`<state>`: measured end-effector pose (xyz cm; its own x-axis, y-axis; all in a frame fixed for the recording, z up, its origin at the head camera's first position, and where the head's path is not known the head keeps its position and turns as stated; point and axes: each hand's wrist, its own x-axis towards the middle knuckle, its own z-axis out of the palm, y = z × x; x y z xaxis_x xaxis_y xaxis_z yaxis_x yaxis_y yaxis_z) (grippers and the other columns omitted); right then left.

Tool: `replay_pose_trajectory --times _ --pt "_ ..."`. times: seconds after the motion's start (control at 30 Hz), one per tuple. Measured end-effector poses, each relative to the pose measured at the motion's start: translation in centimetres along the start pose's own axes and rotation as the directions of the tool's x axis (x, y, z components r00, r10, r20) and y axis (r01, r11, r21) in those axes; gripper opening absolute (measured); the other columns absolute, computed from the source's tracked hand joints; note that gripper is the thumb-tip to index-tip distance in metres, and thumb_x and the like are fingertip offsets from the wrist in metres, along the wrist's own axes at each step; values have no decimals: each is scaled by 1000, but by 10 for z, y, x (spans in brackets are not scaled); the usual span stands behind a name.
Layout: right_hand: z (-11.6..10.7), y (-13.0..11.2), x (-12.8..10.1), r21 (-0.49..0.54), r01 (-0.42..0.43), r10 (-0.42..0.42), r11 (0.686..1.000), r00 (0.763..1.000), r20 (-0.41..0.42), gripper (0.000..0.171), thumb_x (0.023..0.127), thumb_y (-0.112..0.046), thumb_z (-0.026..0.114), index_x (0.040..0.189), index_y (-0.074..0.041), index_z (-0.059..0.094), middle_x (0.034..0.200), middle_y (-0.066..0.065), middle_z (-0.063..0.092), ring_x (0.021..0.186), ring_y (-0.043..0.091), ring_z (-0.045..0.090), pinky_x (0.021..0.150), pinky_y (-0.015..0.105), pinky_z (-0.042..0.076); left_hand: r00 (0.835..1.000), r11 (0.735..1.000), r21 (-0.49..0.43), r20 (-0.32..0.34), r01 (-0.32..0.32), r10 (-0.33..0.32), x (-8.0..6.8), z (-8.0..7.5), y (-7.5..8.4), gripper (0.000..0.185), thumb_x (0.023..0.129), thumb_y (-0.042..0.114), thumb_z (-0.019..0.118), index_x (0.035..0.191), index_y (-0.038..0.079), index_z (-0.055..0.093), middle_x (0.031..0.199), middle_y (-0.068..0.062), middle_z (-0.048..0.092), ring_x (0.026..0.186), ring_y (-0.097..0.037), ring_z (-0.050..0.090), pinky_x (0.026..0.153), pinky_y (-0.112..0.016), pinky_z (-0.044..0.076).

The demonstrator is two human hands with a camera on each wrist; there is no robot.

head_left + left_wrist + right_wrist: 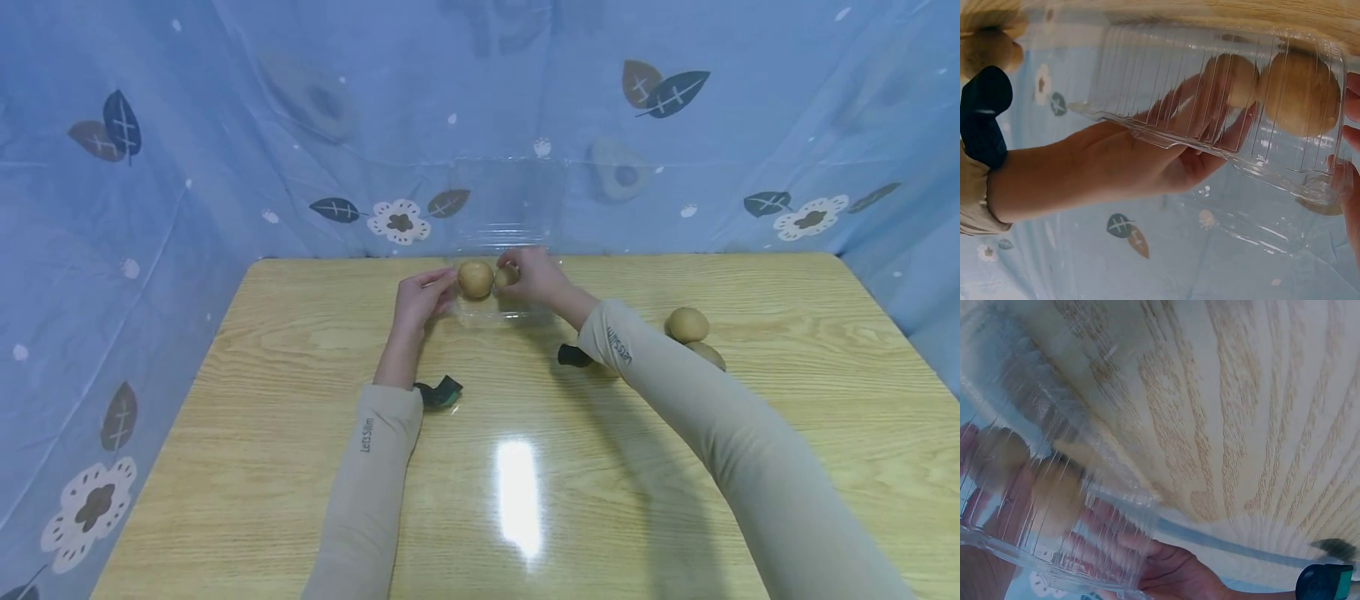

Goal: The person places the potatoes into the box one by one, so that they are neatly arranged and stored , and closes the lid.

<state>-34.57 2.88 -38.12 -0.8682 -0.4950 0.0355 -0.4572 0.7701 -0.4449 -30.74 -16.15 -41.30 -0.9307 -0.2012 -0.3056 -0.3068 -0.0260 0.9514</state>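
Near edge first: two spare potatoes [688,332] sit at 3 o'clock on the surface [525,467], well apart. Further out, the left hand [422,298] has its fingers curled on the clear tray [495,312], beside a potato [476,279]. The right hand [534,275] pinches a second potato [507,274] inside, long axis running left-right, 12 o'clock.

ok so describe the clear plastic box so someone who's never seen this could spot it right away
Look to the far middle of the wooden table, just before the blue leaf-print curtain. The clear plastic box sits between the left hand and right hand. It is see-through and ribbed, with brown round fruit inside, unlike the loose fruit lying at the right.
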Motion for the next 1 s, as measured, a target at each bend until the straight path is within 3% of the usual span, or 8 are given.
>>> replay_pose_trajectory --times 0.1,0.47,0.6,0.73,1.0 --pt "1 -2 1 13 -27 27 1000 1000 6 42 73 -17 74 111 -2 60 115 20 59 110 35 52 95 44 45 1000 1000 2 -3 -10 10 0 1 1 33 83 27 67 111 11 65 108 -10 65 80 -6 62 58 -15 55" --pt "1 -2 7 -2 7 -7 1000 1000 7 37 73 -8 70 108 0 62 114 18 61 111 34 52 99 43 42 1000 1000 -6 -7 -9 9 0 1 0 32 83 25 67 112 10 65 110 -9 64 86 -11 62 61 -16 56" --pt "5 -1 7 -27 15 -15 1000 1000 -3 38 71 -7 71 108 1 62 111 19 61 106 34 53 94 44 43 1000 1000 -6 -7 -1 1 0 2 0 32 83 25 67 112 11 65 110 -9 64 85 -10 62 60 -16 55" --pt "7 -1 7 3 -17 17 1000 1000 -25 42 71 -7 72 110 0 61 111 22 56 103 36 50 88 45 46 1000 1000 -11 -12 -4 4 1 2 0 32 83 25 67 111 10 65 110 -9 64 81 -8 61 59 -16 55" --pt "7 -4 5 72 -65 68 995 997 -43 44 72 -5 71 114 0 56 115 24 50 107 37 49 89 43 49 1000 1000 -23 -12 0 0 3 2 0 32 83 24 67 111 9 65 109 -9 64 81 -7 60 58 -15 55"
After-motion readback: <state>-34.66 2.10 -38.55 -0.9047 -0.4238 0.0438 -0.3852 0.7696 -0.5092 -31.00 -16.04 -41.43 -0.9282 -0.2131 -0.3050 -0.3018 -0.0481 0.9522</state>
